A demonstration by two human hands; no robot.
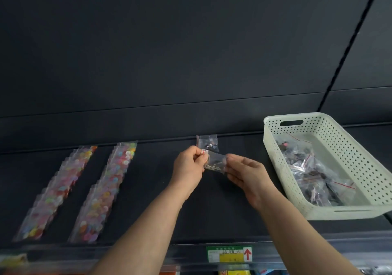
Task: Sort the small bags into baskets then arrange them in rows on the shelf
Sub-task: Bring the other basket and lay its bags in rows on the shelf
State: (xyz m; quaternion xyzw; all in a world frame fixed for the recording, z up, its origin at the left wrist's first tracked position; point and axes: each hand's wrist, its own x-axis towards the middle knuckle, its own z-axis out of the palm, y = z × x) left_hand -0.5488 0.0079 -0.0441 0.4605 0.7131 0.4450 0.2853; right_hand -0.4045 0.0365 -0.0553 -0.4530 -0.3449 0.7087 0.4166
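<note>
A small clear bag of dark parts (215, 163) hangs just above the dark shelf (148, 189). My left hand (188, 168) pinches its left end and my right hand (244, 174) pinches its right end. Behind it, one small bag with dark contents (207, 143) lies flat against the shelf's back. A pale green perforated basket (275, 158) on the right holds several more clear bags of dark parts (307, 168). Two rows of small bags with colourful contents, one row (57, 189) beside the other row (106, 189), lie on the shelf's left.
The dark back wall (169, 51) rises behind the shelf. A green, yellow and white price label (229, 254) with a red arrow sits on the shelf's front rail. Colourful goods show on the level below.
</note>
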